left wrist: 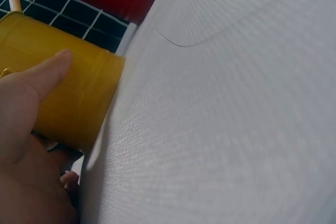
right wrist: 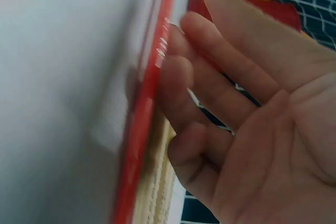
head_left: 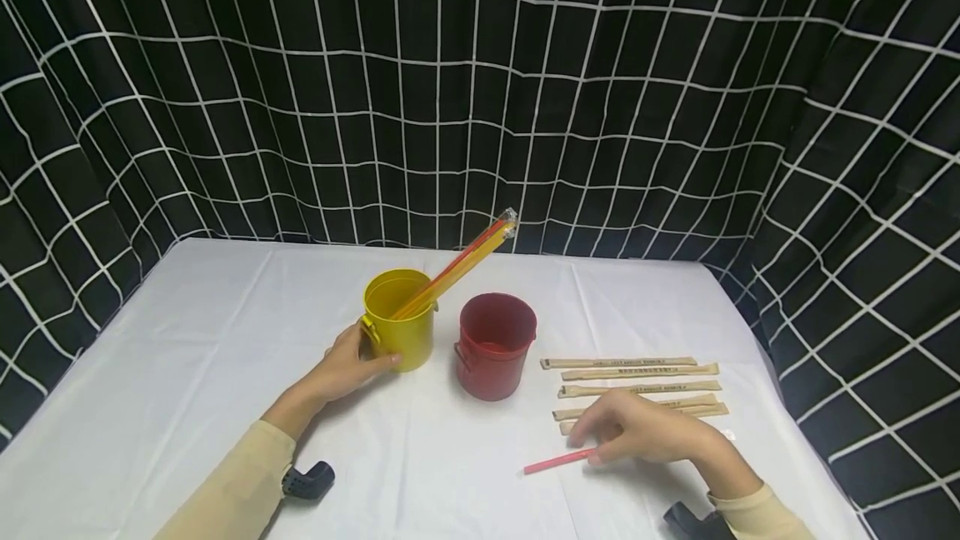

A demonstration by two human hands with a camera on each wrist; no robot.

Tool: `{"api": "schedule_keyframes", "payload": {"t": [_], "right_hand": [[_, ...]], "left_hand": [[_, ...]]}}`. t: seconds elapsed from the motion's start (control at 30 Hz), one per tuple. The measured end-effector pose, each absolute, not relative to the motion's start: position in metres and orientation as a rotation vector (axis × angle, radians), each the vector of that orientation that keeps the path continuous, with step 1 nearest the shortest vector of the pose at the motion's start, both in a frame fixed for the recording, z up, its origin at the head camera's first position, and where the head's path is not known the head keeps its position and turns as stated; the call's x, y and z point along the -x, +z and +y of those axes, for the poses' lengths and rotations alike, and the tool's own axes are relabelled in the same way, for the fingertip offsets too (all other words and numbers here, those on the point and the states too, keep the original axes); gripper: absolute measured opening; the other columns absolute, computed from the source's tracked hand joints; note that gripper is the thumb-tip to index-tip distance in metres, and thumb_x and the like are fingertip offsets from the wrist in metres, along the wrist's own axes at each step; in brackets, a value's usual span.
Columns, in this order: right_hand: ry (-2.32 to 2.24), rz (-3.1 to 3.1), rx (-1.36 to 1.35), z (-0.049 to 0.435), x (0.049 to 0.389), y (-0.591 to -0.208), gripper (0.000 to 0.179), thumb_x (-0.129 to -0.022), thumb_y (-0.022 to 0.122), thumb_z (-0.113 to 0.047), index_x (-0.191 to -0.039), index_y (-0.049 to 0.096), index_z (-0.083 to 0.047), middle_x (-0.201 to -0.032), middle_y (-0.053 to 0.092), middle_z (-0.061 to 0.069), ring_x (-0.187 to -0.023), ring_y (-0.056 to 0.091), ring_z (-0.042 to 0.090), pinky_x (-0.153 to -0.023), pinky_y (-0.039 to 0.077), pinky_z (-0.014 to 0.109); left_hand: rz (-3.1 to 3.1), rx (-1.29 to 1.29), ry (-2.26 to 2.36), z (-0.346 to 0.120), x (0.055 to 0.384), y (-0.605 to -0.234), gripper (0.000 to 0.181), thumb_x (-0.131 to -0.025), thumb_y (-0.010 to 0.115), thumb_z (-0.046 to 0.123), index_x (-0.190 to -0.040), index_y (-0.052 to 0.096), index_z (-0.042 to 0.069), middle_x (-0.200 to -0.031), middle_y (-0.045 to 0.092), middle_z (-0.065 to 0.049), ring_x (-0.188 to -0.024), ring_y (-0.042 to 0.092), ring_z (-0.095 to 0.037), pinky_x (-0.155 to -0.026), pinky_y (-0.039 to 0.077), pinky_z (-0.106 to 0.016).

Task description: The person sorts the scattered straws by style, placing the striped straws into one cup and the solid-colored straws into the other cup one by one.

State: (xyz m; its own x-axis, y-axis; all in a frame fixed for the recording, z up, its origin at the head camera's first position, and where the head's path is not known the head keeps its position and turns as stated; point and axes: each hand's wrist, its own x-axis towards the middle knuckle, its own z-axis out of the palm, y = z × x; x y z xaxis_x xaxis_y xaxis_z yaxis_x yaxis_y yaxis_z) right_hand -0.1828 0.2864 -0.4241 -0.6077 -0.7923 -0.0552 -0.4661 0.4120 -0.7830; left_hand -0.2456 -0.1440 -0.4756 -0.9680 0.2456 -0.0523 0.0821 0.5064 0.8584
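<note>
My left hand [head_left: 348,369] grips the side of a small yellow bucket [head_left: 412,344], its thumb lying along the wall in the left wrist view. Orange and red straws [head_left: 457,265] with clear, crinkled upper ends lean out of this bucket to the right. Beside it stands a red bucket [head_left: 491,365]. Over the table at the right, my right hand [head_left: 645,427] hovers with loosely bent fingers at a red straw [head_left: 557,462]. In the right wrist view the straw [right wrist: 139,129] passes by the fingertips, and the thumb stands apart from it.
Several thin paper-wrapped sticks [head_left: 637,372] lie in a row behind and under the right hand. A small shiny scrap [head_left: 729,434] is near the right wrist. White cloth [head_left: 450,473] covers the table; a black gridded curtain [head_left: 450,90] surrounds its back and sides.
</note>
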Motion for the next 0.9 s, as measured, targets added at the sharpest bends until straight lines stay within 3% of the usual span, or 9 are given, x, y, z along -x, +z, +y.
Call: {"api": "schedule_keyframes", "payload": {"t": [0.33,0.53,0.9], "right_hand": [[-0.994,2.402,0.921,0.271,0.17,-0.433,0.016,-0.074,0.08,-0.002,-0.085,0.075,-0.012,-0.072,0.064,-0.003,-0.065,0.047,-0.004,-0.058,0.044,0.016],[-0.934,2.492,0.892,0.27,0.166,-0.428,0.008,-0.084,0.076,-0.01,-0.087,0.075,-0.017,-0.082,0.071,-0.008,-0.078,0.055,-0.002,-0.069,0.049,0.021],[-1.06,2.635,0.985,0.275,0.168,-0.387,0.009,-0.093,0.069,-0.011,-0.093,0.072,-0.02,-0.085,0.07,-0.003,-0.069,0.053,-0.001,-0.058,0.047,0.021]], "left_hand": [[2.557,-0.234,1.446,-0.143,0.243,-0.475,0.093,-0.089,0.074,0.043,-0.161,0.024,0.012,-0.168,0.026,-0.014,-0.157,0.018,-0.037,-0.127,0.012,-0.062],[2.553,-0.261,1.472,-0.142,0.243,-0.477,0.09,-0.088,0.076,0.039,-0.159,0.028,0.012,-0.167,0.03,-0.012,-0.157,0.021,-0.035,-0.127,0.012,-0.061],[2.551,-0.245,1.485,-0.141,0.246,-0.475,0.091,-0.088,0.075,0.04,-0.16,0.025,0.013,-0.168,0.026,-0.013,-0.158,0.016,-0.036,-0.127,0.008,-0.064]]}}
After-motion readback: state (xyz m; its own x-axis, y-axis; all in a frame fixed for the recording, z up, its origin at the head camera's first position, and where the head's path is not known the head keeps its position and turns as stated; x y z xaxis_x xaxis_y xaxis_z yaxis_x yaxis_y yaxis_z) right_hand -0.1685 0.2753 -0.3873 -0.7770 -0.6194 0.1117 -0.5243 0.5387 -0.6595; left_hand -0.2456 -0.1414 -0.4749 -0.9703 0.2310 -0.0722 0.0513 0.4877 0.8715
